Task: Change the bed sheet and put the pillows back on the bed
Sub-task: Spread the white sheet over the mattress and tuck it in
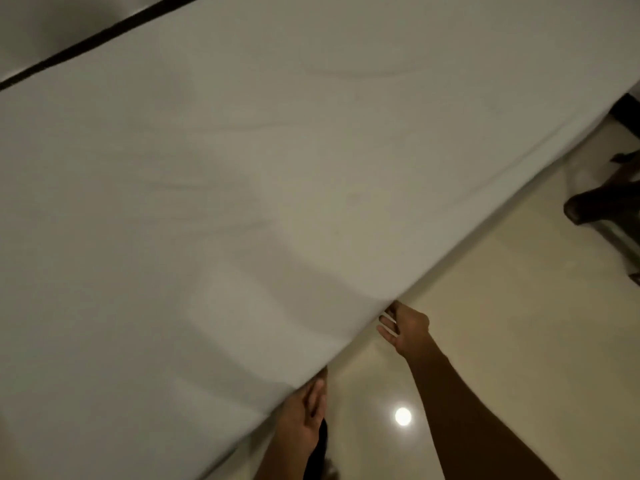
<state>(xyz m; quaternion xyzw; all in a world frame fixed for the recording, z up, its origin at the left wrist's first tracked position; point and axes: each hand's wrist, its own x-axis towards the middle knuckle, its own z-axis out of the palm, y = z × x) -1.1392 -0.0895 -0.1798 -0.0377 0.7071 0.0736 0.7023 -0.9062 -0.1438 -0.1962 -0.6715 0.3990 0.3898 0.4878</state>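
A white bed sheet (263, 188) covers the whole bed and fills most of the view, with soft creases across it. Both hands are at the bed's near side edge. My left hand (306, 407) lies flat against the side of the mattress, its fingertips tucked under the hanging sheet. My right hand (403, 327) is a little further along the same edge, fingers straight and reaching in beneath the sheet's edge. The fingertips of both hands are hidden by the cloth. No pillows are in view.
A glossy cream tiled floor (502, 341) runs along the bed's right side, with a lamp's reflection (403, 416) on it. A dark wooden piece of furniture (609, 209) stands at the right edge. A dark strip (97, 38) borders the bed's far side.
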